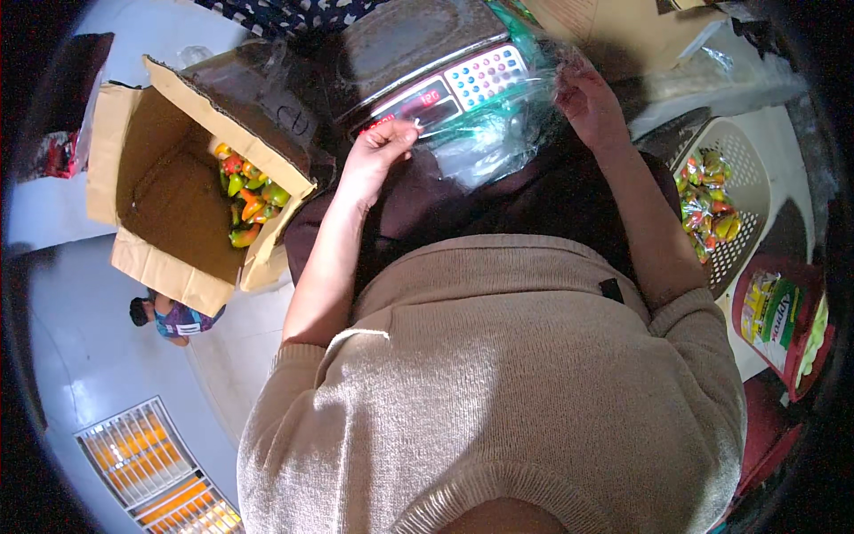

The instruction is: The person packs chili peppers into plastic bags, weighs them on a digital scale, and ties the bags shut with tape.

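My left hand (382, 142) pinches clear plastic bag film (480, 142) just below the red display of a digital scale (409, 44), which has a worn metal platform and a keypad (485, 76). My right hand (583, 102) is raised at the scale's right with its fingers closed on the same thin film. The film drapes between both hands over the scale's front, with green plastic behind it. To the left, an open cardboard box (165, 191) holds several red, orange and green peppers (253, 205).
A perforated plastic basket (738, 178) with bagged peppers (707, 200) stands at the right, above a red container (783, 311) with printed packaging. Cardboard and plastic (676, 44) lie at the back right. Another person (178, 325) is low down behind the box, at the left.
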Tool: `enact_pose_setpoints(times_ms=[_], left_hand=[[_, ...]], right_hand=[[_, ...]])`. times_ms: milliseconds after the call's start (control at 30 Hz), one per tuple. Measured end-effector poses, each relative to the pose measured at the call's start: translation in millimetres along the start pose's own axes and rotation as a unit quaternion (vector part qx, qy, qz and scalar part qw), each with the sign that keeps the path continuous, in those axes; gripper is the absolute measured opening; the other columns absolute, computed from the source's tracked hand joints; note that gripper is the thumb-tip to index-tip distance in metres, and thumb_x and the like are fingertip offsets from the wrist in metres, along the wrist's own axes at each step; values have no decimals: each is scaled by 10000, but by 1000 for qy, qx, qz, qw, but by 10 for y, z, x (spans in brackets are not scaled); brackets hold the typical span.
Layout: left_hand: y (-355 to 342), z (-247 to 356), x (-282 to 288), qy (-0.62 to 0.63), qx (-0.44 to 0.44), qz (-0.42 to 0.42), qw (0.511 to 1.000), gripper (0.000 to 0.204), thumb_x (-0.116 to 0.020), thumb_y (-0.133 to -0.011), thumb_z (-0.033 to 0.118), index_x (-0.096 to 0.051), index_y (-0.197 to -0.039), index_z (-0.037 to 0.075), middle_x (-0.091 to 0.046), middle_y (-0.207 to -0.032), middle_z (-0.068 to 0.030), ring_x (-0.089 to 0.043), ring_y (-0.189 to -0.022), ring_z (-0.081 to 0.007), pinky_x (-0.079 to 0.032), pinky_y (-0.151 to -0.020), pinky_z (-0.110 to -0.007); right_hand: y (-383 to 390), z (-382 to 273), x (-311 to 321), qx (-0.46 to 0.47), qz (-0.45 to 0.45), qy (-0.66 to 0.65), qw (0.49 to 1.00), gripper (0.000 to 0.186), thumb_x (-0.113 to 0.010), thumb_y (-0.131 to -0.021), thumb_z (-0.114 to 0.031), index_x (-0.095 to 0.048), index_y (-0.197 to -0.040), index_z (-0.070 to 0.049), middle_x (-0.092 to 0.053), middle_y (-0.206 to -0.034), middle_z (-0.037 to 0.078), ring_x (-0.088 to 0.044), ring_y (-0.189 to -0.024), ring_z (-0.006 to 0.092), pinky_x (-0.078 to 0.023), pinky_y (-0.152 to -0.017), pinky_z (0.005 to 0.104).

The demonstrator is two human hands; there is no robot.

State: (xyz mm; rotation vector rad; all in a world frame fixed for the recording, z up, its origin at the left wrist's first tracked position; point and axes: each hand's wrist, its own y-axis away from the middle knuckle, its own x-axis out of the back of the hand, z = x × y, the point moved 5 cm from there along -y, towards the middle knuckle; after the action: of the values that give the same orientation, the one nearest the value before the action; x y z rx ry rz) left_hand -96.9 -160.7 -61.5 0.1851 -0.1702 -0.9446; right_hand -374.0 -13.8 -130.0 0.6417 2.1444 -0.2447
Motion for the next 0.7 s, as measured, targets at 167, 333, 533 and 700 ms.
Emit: enact_pose_setpoints(times_ms=[167, 333, 533, 700], left_hand=[[-20, -22, 129, 34, -7, 54, 998, 147, -604, -882, 218, -620, -837, 79, -599, -774, 35, -513, -713, -51, -388, -680, -197], [32, 115, 65, 18, -34, 79, 996, 147, -587, -890, 206, -601, -831, 73, -596, -782, 17, -538, -763, -76, -397, -728, -205], [538, 711, -958, -338, -239, -312, 855, 195, -686, -778, 223, -605, -799, 46, -602, -785, -76, -586, -803, -243, -441, -724, -350], [364, 861, -858, -195, -249, -104, 943, 241, -572, -870, 249, -606, -984, 40, -595, -982, -81, -555, -937, -199, -429, -836, -309]], right_hand=[[-44, -70, 93, 21, 19, -36, 999, 112, -589, -835, -27, -600, -936, -74, -615, -810, 32, -588, -712, 137, -487, -639, 276], [-79, -81, 200, 14, -11, -14, 1000, 234, -565, -863, -95, -548, -1083, -19, -580, -860, 42, -561, -759, 146, -469, -680, 267], [-78, -119, 161, -19, 21, -43, 999, 171, -544, -899, -167, -600, -1015, -54, -617, -885, 37, -577, -789, 142, -471, -743, 289], [234, -100, -560, -20, -134, 138, 981, 244, -519, -915, -194, -549, -1083, -20, -598, -1012, 72, -581, -887, 167, -461, -833, 326]])
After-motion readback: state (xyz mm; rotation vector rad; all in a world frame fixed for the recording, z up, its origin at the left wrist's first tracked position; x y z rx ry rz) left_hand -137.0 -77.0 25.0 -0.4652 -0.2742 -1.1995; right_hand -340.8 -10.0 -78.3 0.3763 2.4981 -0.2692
